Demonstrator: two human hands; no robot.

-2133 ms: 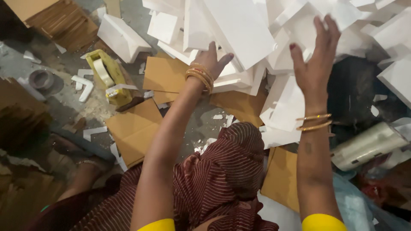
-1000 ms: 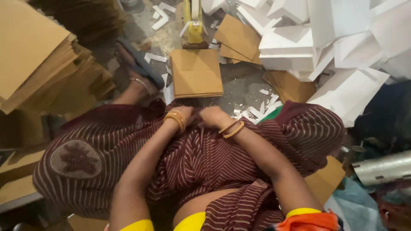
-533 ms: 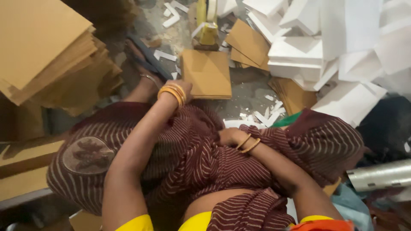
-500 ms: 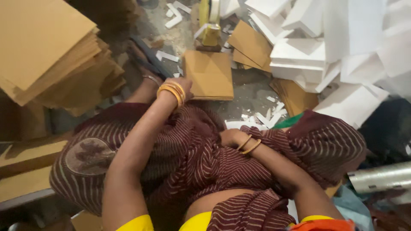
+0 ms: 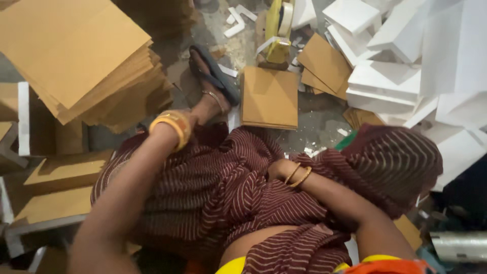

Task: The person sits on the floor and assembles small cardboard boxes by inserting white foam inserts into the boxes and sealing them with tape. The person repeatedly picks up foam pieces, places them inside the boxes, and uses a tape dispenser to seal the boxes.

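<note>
Item: dark maroon draped cloth with thin pale stripes (image 5: 223,187), spread across your lap and both knees, filling the middle of the view. Your left hand (image 5: 190,117) reaches forward to the cloth's far edge beside your ankle; the fingers are hidden behind the wrist and its stack of gold bangles (image 5: 172,127), so you cannot tell whether they close on the fabric. Your right hand (image 5: 278,170) lies tucked into the folds at mid-lap, fingers buried in the cloth, apparently gathering it, though the grip itself is not visible. Just beyond the cloth: your foot in a dark sandal (image 5: 215,73), and a square stack of brown cardboard sheets (image 5: 269,97) flat on the grey floor, near enough to reach while seated. Further out, left: a tall fanned pile of brown cardboard sheets (image 5: 81,56). Right: heaped white folded paperboard boxes (image 5: 401,76). Far centre: a yellow tape dispenser (image 5: 278,30) among white offcuts.
</note>
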